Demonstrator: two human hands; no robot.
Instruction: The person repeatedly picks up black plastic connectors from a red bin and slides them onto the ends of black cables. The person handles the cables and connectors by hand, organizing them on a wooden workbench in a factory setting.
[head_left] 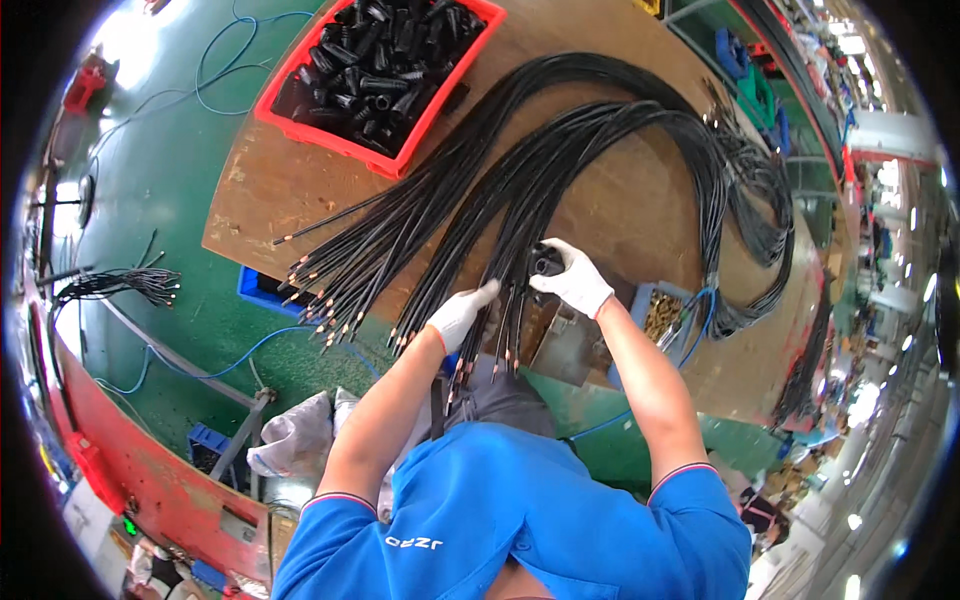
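Note:
My right hand [578,282], in a white glove, grips a black hollow rubber sleeve [547,262], its round opening toward me. To its left, my left hand [462,316], also gloved, has its fingers closed at the edge of a bundle of black cables [512,225]. Which strands it pinches is partly hidden. The cables arch across the brown table, and their near ends show bare copper-coloured tips [343,330] hanging over the front edge.
A red bin [398,165] of similar black sleeves stands at the far left of the table [262,185]. Right of my right hand are a grey-blue bin of brass-coloured fittings [661,316] and a blue air hose [711,310]. A blue bin [262,290] sits below the left edge.

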